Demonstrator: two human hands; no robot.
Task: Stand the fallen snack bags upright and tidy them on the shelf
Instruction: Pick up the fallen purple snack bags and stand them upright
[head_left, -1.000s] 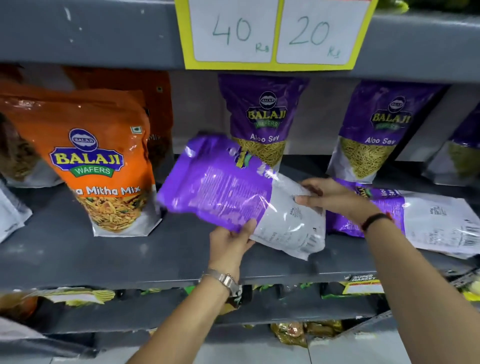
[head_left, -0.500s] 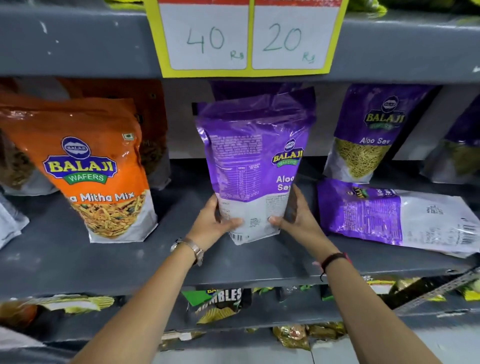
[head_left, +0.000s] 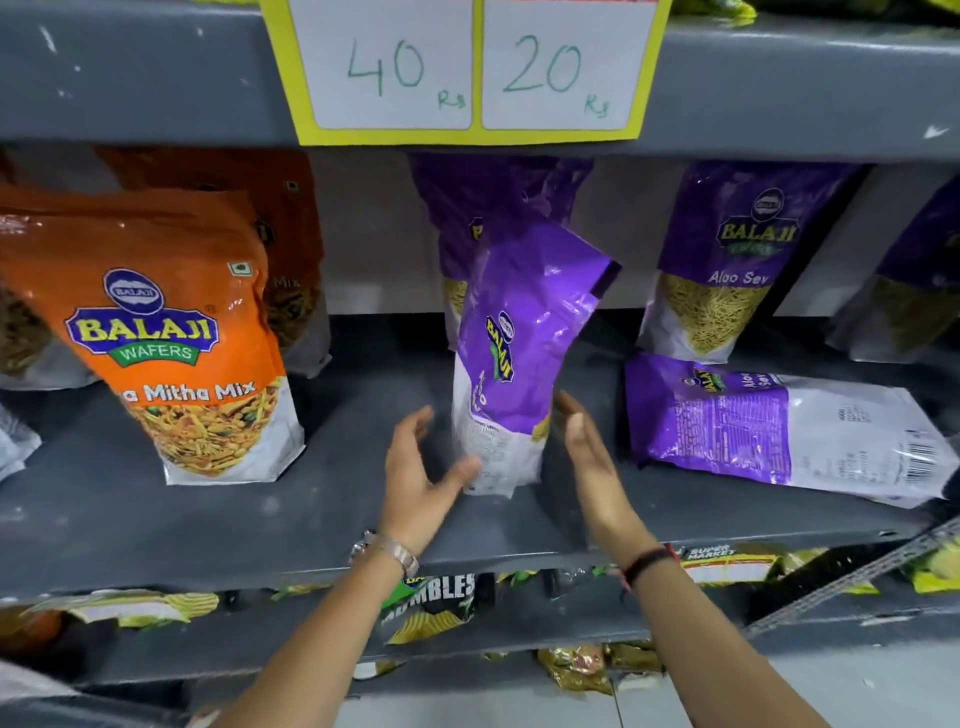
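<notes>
Head view: nearest, the left hand (head_left: 415, 467) and right hand (head_left: 587, 457) were held open, flanking the purple bag (head_left: 511, 358), set upright mid-shelf (head_left: 156, 525), probably to catch tipping. Right, a fallen bag (head_left: 779, 431) was left flat.

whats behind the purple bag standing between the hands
Another purple bag stands behind the front purple bag, against the shelf's back wall. Only its top and left edge show; its label and base are covered.
</notes>
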